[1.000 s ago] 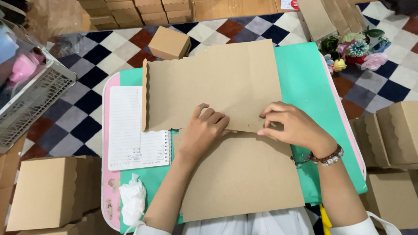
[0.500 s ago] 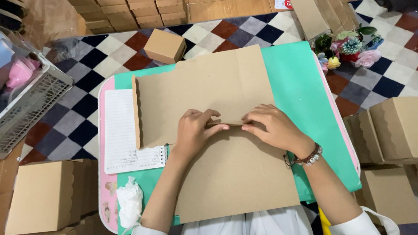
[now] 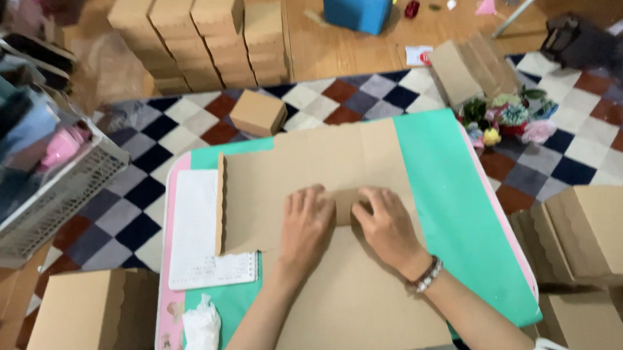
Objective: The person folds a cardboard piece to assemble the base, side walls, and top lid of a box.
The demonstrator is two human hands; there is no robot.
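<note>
A flat brown cardboard box blank (image 3: 305,160) lies across a small green table (image 3: 452,196) with a pink rim. My left hand (image 3: 307,224) presses flat on the cardboard near its middle fold, fingers spread. My right hand (image 3: 387,225), with a beaded bracelet at the wrist, presses flat beside it, fingers pointing left. The blank's left flap stands up a little along its scalloped edge (image 3: 219,206). The lower panel (image 3: 361,305) reaches toward my body.
A white lined notepad (image 3: 205,233) and a crumpled white tissue (image 3: 202,329) lie on the table's left. Folded cardboard boxes stand at the back (image 3: 198,27), right (image 3: 600,233) and lower left (image 3: 84,312). A small box (image 3: 258,113), fake flowers (image 3: 506,118) and a white basket (image 3: 47,197) sit on the checkered floor.
Both hands went from pinching the fold to pressing flat on the cardboard. The camera has tilted up, showing more of the floor and the stacked boxes.
</note>
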